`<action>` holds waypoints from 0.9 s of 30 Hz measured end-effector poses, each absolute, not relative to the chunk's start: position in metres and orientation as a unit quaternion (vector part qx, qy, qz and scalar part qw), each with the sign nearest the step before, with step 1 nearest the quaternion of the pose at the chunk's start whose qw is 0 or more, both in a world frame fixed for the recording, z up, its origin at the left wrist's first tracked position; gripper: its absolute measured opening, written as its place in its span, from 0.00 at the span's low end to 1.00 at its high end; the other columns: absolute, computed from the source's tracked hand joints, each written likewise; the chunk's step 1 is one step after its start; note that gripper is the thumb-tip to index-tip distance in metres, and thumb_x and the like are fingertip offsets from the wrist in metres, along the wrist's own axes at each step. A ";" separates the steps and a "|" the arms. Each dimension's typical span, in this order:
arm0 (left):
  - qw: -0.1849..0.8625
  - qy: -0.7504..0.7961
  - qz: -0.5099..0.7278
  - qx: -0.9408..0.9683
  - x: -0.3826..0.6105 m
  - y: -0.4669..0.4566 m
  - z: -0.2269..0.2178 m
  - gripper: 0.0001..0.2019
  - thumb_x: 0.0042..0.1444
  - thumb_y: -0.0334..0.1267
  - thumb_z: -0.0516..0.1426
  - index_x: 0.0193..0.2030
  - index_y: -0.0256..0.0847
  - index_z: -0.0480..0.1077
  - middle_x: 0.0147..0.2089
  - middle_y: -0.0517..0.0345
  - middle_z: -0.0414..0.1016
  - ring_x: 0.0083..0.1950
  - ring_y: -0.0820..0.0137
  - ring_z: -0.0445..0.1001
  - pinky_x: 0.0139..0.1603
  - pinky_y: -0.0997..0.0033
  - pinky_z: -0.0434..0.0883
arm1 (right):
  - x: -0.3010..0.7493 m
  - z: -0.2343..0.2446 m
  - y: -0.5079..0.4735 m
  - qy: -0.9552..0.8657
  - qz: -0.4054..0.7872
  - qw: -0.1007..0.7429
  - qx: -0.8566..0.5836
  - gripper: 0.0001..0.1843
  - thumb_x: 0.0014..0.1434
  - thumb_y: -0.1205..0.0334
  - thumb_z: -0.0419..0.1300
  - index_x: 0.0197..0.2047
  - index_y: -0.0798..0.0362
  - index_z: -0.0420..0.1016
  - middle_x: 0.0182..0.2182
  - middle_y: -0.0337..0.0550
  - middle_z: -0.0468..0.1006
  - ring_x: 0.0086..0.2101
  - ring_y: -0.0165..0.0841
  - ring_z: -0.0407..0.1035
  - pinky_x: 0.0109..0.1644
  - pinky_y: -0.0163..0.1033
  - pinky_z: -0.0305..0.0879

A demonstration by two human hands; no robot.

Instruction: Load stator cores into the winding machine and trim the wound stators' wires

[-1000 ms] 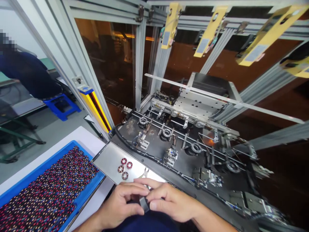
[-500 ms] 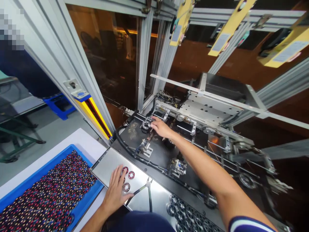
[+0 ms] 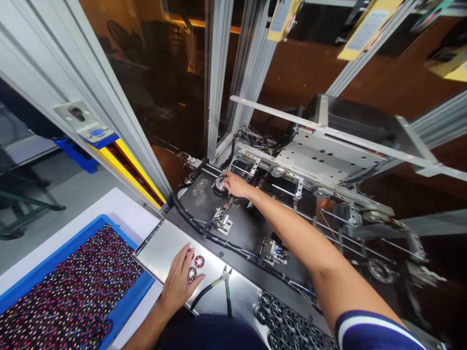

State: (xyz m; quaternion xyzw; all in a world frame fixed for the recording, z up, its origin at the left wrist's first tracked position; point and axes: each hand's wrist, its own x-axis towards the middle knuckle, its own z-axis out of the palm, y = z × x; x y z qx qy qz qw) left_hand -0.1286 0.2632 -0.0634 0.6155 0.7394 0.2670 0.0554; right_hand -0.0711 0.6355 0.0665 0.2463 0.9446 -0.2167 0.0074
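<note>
Watching left hand point(image 3: 178, 278): fingers wide, near desk point(image 3: 158, 241) edge;
Right hand point(image 3: 236, 185): grasp I can't tell;
Coil ring point(image 3: 199, 257): likely light, stiff; pinch rim.

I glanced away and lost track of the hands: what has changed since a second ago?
The hands have parted. The right hand has reached forward to the leftmost round fixture; the left hand has moved over the wound rings. The gray part held between their fingers is no longer visible there; where it went is unclear. The pliers and blue tray stayed put.
</note>
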 end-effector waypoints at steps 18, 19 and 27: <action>0.067 0.745 0.287 0.599 -0.128 0.262 -0.058 0.38 0.57 0.47 0.60 0.70 0.38 0.50 0.69 0.36 0.58 0.67 0.50 0.62 0.62 0.48 0.67 | -0.059 0.081 0.610 0.958 -0.109 0.013 0.264 0.18 0.65 0.59 0.58 0.56 0.54 0.69 0.60 0.50 0.66 0.58 0.43 0.63 0.60 0.56 0.63; 0.067 0.745 0.288 0.598 -0.128 0.262 -0.058 0.38 0.57 0.48 0.60 0.70 0.39 0.50 0.69 0.36 0.58 0.67 0.50 0.62 0.62 0.48 0.67 | -0.053 0.082 0.606 0.962 -0.103 0.013 0.252 0.19 0.65 0.61 0.58 0.58 0.54 0.68 0.63 0.51 0.64 0.61 0.45 0.60 0.62 0.58 0.60; 0.017 0.735 0.318 0.599 -0.127 0.261 -0.052 0.45 0.53 0.49 0.63 0.71 0.38 0.44 0.68 0.33 0.60 0.69 0.46 0.58 0.63 0.43 0.64 | -0.044 0.096 0.592 0.975 -0.081 0.051 0.199 0.24 0.60 0.72 0.58 0.60 0.58 0.67 0.65 0.59 0.62 0.65 0.51 0.54 0.63 0.62 0.57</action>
